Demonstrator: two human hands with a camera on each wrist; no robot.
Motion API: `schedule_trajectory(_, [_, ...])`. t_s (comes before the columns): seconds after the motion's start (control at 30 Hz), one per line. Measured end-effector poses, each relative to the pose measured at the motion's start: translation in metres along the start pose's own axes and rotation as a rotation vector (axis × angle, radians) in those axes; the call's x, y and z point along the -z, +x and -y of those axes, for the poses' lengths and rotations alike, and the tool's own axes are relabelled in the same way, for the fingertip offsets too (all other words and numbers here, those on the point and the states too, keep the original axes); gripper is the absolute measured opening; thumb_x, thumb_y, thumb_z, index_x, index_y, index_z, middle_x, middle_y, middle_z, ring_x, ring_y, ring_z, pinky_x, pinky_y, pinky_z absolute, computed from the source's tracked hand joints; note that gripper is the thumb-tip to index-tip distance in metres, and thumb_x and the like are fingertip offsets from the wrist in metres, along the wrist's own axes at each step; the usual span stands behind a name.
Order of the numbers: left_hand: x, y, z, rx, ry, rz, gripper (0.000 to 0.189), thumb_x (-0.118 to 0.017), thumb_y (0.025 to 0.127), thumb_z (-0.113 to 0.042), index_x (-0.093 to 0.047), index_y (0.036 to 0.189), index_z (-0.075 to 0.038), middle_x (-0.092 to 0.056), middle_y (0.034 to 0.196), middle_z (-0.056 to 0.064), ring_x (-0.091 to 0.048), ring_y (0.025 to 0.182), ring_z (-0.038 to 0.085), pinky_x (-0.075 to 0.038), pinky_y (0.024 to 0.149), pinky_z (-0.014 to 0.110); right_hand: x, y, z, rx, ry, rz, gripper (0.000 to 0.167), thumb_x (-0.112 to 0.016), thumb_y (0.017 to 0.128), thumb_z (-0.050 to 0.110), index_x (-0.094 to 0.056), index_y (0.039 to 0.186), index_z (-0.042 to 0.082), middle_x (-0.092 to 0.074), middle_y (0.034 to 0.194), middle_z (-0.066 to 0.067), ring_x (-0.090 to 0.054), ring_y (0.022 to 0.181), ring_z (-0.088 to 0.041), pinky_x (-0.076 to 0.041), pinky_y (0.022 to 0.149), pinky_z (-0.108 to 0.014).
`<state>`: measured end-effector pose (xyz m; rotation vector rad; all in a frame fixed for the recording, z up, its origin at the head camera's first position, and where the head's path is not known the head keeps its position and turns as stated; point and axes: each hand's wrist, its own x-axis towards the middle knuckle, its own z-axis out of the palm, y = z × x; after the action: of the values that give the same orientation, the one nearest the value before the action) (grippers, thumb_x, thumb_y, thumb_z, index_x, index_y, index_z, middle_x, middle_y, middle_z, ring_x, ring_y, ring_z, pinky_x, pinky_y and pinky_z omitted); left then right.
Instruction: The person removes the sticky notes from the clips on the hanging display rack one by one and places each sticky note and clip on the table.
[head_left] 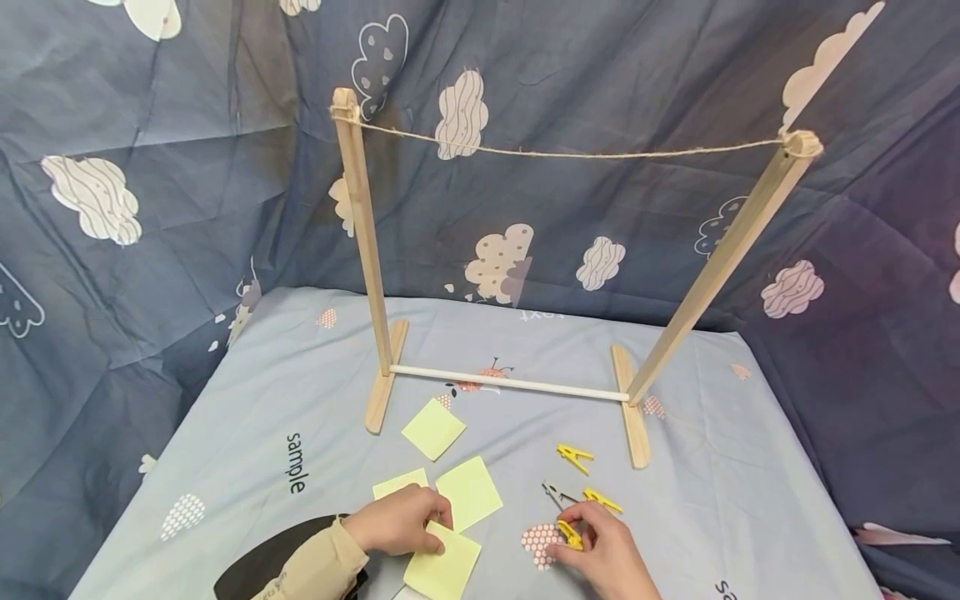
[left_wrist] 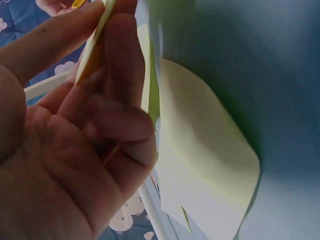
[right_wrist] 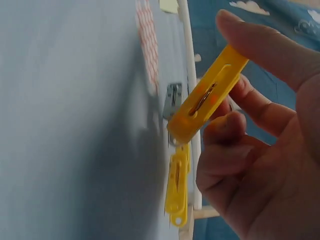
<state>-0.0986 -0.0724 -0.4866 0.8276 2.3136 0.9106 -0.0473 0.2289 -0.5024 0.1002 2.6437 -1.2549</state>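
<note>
My left hand (head_left: pixel 397 521) pinches a pale yellow sticky note (head_left: pixel 448 565) between thumb and fingers, near the front of the table. In the left wrist view that note (left_wrist: pixel 95 45) is seen nearly edge-on. Other yellow notes (head_left: pixel 468 493) lie flat just beyond the hand. On the right, my right hand (head_left: pixel 609 557) holds a yellow clothespin (right_wrist: pixel 207 97) by one end between thumb and fingers, slightly above the cloth. Past it lie a grey clothespin (head_left: pixel 553 495) and two yellow clothespins (head_left: pixel 574 458), one of them close to the fingertips.
Behind the notes stands a wooden frame with a left post (head_left: pixel 363 242), a right post (head_left: pixel 716 267) and a white bottom rod (head_left: pixel 510 383). A thin string (head_left: pixel 570 155) joins the post tops. A dark object (head_left: pixel 277 554) sits under the left sleeve. Patterned cloth hangs behind.
</note>
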Motion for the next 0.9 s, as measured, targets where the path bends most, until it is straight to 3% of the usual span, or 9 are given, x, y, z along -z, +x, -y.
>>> schedule_trajectory(0.1, [-0.002, -0.001, -0.002, 0.004, 0.063, -0.021, 0.014, -0.078, 0.073, -0.01, -0.065, 0.075, -0.016, -0.05, 0.062, -0.017, -0.037, 0.055, -0.003, -0.035, 0.054, 0.015, -0.004, 0.001, 0.0, 0.056, -0.054, 0.043, 0.038, -0.087, 0.066, 0.028, -0.066, 0.094, 0.015, -0.055, 0.08, 0.003, -0.041, 0.06, -0.004, -0.036, 0.055, -0.021])
schedule_trajectory(0.23, [-0.006, -0.002, -0.003, 0.009, 0.144, -0.047, 0.015, -0.079, 0.071, -0.013, -0.066, 0.075, -0.018, -0.054, 0.066, -0.016, -0.041, 0.059, -0.002, -0.038, 0.056, 0.016, -0.008, 0.001, -0.001, 0.101, -0.166, 0.036, 0.038, -0.088, 0.063, 0.029, -0.065, 0.09, 0.018, -0.057, 0.087, 0.006, -0.046, 0.072, -0.002, -0.041, 0.065, -0.022])
schedule_trajectory(0.37, [-0.009, -0.003, -0.003, -0.001, 0.222, -0.057, 0.018, -0.08, 0.07, -0.015, -0.066, 0.078, -0.02, -0.056, 0.072, -0.014, -0.042, 0.063, -0.001, -0.038, 0.058, 0.018, -0.009, 0.0, 0.0, 0.083, -0.244, 0.029, 0.039, -0.089, 0.061, 0.03, -0.064, 0.089, 0.021, -0.057, 0.089, 0.008, -0.049, 0.078, -0.002, -0.044, 0.07, -0.024])
schedule_trajectory(0.6, [-0.012, -0.005, -0.003, -0.019, 0.286, -0.107, 0.021, -0.079, 0.068, -0.013, -0.065, 0.081, -0.02, -0.049, 0.078, -0.01, -0.039, 0.063, 0.0, -0.035, 0.055, 0.017, -0.008, -0.001, 0.001, 0.013, -0.28, 0.034, 0.041, -0.088, 0.062, 0.041, -0.064, 0.091, 0.023, -0.057, 0.089, 0.009, -0.051, 0.079, -0.005, -0.046, 0.072, -0.029])
schedule_trajectory(0.73, [-0.013, -0.005, -0.004, -0.024, 0.302, -0.122, 0.023, -0.079, 0.068, -0.013, -0.066, 0.086, -0.018, -0.05, 0.08, -0.009, -0.037, 0.061, 0.001, -0.033, 0.054, 0.018, -0.007, -0.002, 0.002, -0.016, -0.24, -0.055, 0.034, -0.084, 0.069, 0.041, -0.065, 0.091, 0.022, -0.058, 0.085, 0.01, -0.05, 0.072, -0.005, -0.044, 0.067, -0.027])
schedule_trajectory(0.9, [-0.012, -0.005, -0.005, -0.02, 0.311, -0.137, 0.023, -0.078, 0.07, -0.016, -0.065, 0.089, -0.018, -0.051, 0.081, -0.009, -0.036, 0.061, 0.002, -0.033, 0.053, 0.018, -0.006, -0.002, -0.001, 0.016, -0.167, -0.231, 0.007, -0.073, 0.085, 0.022, -0.066, 0.086, 0.019, -0.055, 0.072, 0.009, -0.04, 0.055, -0.002, -0.036, 0.054, -0.021])
